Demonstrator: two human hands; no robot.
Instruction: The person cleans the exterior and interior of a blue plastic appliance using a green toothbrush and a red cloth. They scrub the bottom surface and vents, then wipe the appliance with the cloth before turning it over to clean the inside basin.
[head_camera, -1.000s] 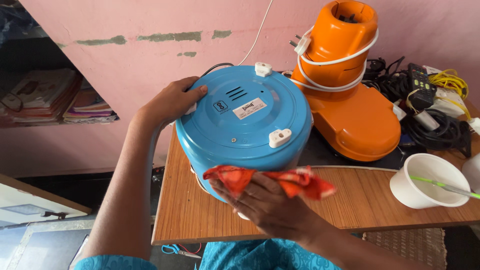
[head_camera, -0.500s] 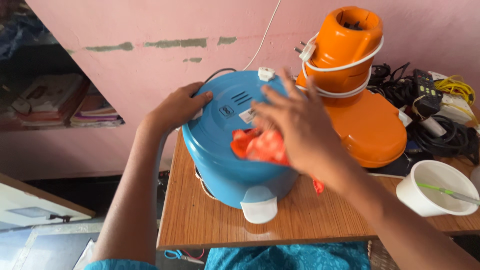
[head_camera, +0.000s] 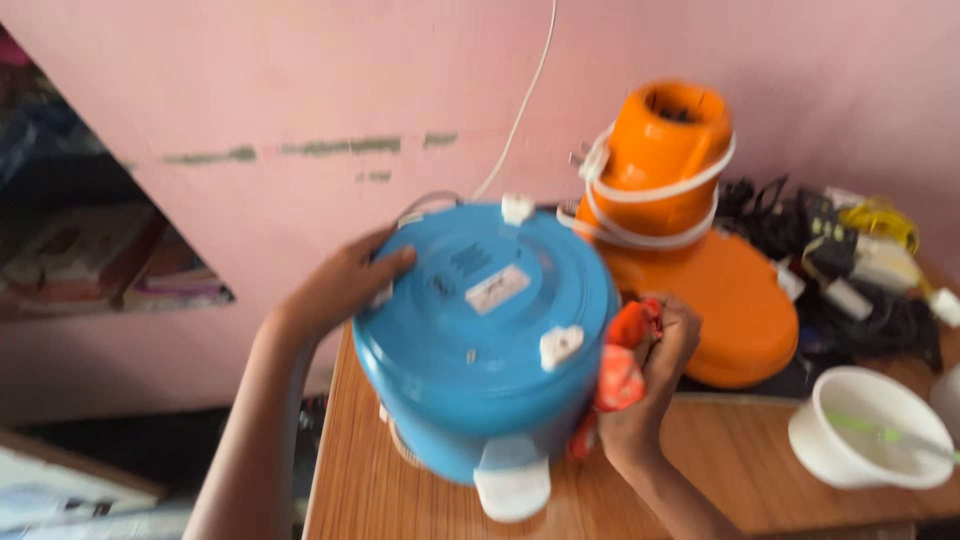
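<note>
A round blue appliance (head_camera: 480, 340) lies tilted on a wooden table (head_camera: 730, 470), its flat underside with white feet and a label turned up toward me. My left hand (head_camera: 345, 285) grips its upper left edge. My right hand (head_camera: 650, 390) presses a bunched red-orange cloth (head_camera: 620, 375) against the appliance's right side. A white tab sticks out at the appliance's lower edge.
An orange appliance (head_camera: 690, 250) wrapped in a white cord stands just right of the blue one. A white bowl (head_camera: 870, 430) with a green stick sits at the table's right. Tangled cables and plugs (head_camera: 860, 260) lie behind. A pink wall is close behind the table.
My right hand with the cloth moved from the appliance's underside down to its right side. The blue appliance shifted slightly; my left hand kept its hold.
</note>
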